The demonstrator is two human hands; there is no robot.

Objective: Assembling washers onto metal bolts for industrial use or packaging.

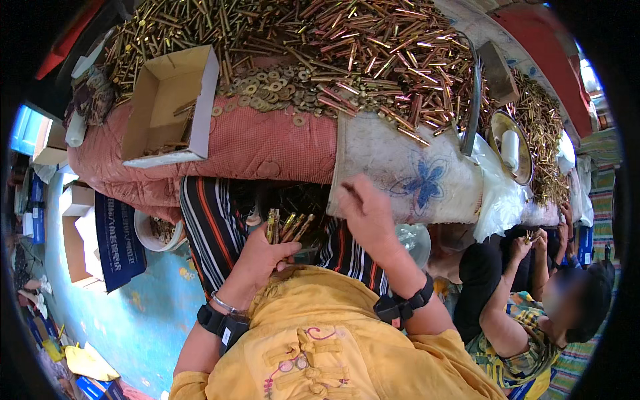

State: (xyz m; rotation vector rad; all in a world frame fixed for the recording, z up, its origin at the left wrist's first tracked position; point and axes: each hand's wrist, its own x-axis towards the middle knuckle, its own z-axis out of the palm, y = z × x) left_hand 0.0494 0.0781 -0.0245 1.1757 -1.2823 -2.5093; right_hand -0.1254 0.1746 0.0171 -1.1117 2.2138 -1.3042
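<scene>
Well, the bolts [291, 227] are just left of the middle of the frame, in a loose bunch. The left hand [257, 259] is closed around them, with their ends poking out past the fingers. If it lets them go slack, I think one could slip and drop between the legs [212, 233]. The right hand [367, 212] is apart from the left, fingers bent, by the edge of the white cloth [373, 157]; I can't tell if it holds something. If it caught that edge, a tug could make bolts roll down from the big pile [393, 60] at the top. Beside the pile, the washers [267, 87] lie loose on the red cloth [287, 150], so a bump could mix them up. At the upper left, the box [205, 110] sits near the cloth's edge; an elbow could knock it and spill what's inside.
</scene>
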